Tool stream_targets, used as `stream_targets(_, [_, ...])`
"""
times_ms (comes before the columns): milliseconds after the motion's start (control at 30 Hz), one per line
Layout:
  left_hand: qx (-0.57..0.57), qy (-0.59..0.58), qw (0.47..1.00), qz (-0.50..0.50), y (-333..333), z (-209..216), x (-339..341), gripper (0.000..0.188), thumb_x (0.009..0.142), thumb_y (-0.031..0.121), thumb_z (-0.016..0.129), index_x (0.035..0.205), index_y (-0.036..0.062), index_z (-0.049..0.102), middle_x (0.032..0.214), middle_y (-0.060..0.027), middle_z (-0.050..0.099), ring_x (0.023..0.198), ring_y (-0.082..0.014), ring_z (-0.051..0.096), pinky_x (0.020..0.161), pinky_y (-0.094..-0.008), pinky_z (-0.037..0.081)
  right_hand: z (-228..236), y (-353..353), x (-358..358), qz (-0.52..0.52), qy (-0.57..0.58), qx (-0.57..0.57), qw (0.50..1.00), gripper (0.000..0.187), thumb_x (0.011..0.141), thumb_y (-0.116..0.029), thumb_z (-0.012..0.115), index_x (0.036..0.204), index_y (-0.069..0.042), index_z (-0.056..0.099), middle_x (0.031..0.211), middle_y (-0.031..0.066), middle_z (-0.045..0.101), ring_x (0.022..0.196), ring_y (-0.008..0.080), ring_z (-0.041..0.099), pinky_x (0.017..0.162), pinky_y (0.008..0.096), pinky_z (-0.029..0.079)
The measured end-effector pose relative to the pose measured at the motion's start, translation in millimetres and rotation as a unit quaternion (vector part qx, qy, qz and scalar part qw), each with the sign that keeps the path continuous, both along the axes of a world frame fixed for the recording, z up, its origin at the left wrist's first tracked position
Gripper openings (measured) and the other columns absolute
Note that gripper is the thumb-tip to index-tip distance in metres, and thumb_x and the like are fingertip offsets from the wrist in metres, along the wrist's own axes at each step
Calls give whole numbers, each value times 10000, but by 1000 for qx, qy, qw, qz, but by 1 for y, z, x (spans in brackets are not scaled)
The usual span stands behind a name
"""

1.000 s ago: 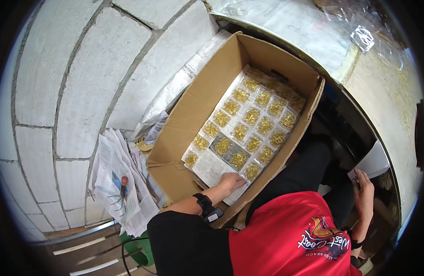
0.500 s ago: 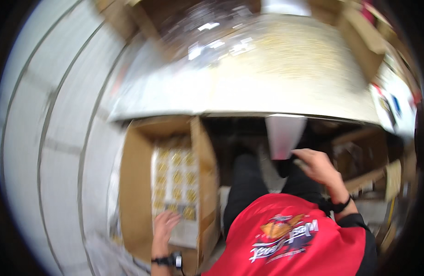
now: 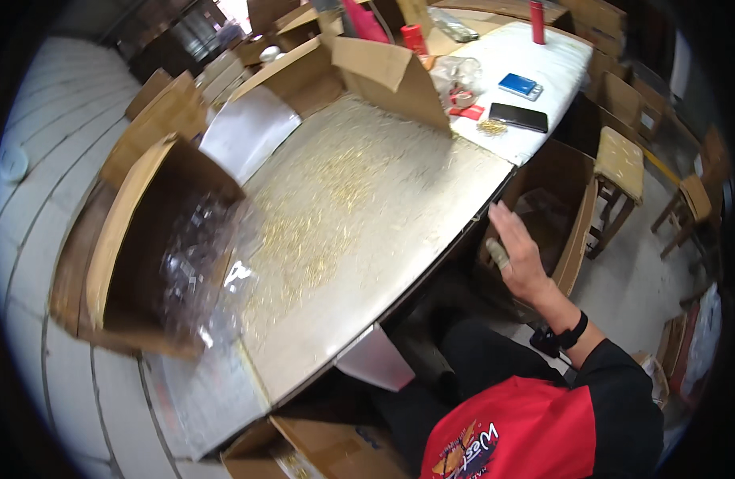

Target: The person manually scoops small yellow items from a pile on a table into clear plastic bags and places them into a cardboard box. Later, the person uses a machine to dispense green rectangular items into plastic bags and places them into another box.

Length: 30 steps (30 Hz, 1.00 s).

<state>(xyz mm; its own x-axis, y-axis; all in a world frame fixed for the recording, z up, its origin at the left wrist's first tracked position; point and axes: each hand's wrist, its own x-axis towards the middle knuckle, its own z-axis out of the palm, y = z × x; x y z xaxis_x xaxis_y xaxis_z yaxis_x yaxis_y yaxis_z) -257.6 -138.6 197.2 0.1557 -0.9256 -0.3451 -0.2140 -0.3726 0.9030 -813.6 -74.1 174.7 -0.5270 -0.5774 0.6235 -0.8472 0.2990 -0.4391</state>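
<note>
1. Gold pieces (image 3: 316, 227) are scattered across the worktop (image 3: 300, 355).
2. The right hand (image 3: 524, 267) is held near a box (image 3: 580, 239), its fingers (image 3: 511, 229) extended, parted from the thumb.
3. The left hand is out of view; its fingers' state cannot be told.

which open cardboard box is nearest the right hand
The open box between the table and yellow-topped stool: the right hand overlaps its left side in view; other boxes sit farther away.
</note>
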Motion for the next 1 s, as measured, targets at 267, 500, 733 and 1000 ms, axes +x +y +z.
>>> stream_targets(267, [114,82,985,-99,-111,-6,-106,241,929,130,444,1105,-32,469,1016,-194,571,939,-304,601,810,-367,515,-49,-121,-49,-91,-43,238,966,708,879,-399,488,1308,121,272,1391,294,248,1327,389,203,1104,429,159])
stream_targets(500, [177,106,957,-205,-186,39,-182,249,942,134,416,1126,-31,446,1063,-210,553,988,-321,582,845,-378,506,-42,-205,3,181,-95,188,961,676,890,-391,477,1344,64,265,1422,245,229,1341,348,200,1100,418,176])
stream_targets(733, [264,154,925,-227,-213,30,-159,286,913,127,481,1154,-25,463,1085,-212,561,1001,-358,572,855,-435,495,-22,-153,-152,-197,-6,248,949,624,902,-438,398,1312,31,353,1392,221,302,1320,338,238,1073,467,198])
stream_targets(1000, [282,178,905,-262,-198,41,-168,308,896,172,520,1138,-16,491,1095,-191,566,1029,-343,559,861,-420,482,-1,-110,-132,-245,-132,93,956,554,889,-330,470,1296,34,374,1383,233,320,1315,339,261,1075,419,228])
